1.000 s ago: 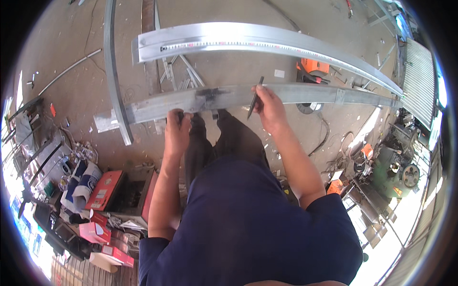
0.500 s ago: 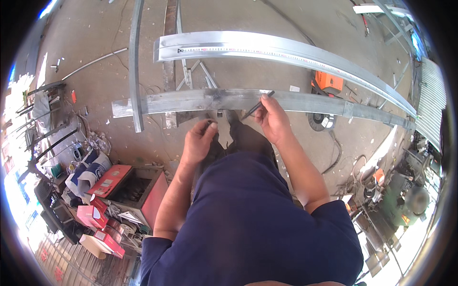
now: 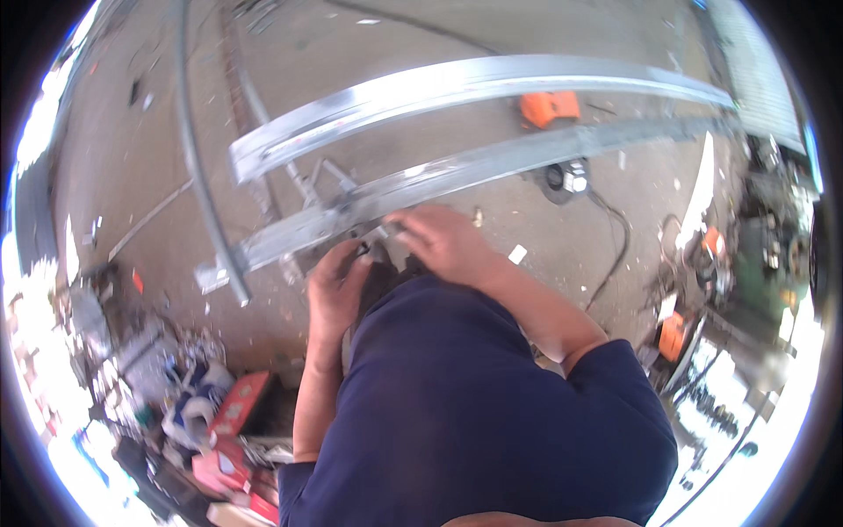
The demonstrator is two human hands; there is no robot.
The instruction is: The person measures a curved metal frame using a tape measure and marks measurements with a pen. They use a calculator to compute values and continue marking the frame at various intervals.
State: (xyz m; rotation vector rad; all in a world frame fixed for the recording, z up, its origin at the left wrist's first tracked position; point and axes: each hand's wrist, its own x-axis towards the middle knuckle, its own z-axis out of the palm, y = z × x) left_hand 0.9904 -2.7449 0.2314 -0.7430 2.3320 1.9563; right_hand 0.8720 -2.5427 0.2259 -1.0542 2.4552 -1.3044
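Observation:
My left hand [image 3: 334, 285] is closed in a pinch on a small dark piece [image 3: 363, 249] that I cannot make out. Close beside it, my right hand [image 3: 443, 241] has its fingers drawn together, pointing left. A dark pen [image 3: 395, 227] shows only as a short blurred bit at those fingertips; the rest is hidden. Both hands are just on my side of a long grey metal beam [image 3: 492, 165]. Beyond that lies a second, shinier metal beam [image 3: 457, 83], whose markings are smeared by motion.
A narrow metal bar [image 3: 195, 149] crosses the grey beam's left end. Beyond the beams sits an orange machine [image 3: 549, 108]; a round black tool [image 3: 566, 180] with a cable lies nearer. A red box [image 3: 241, 404] and clutter are lower left. More equipment stands at right.
My right hand has moved left and down with the pen, close to my left hand. The left hand has shifted slightly down and left. The whole view has turned, tilting the beams.

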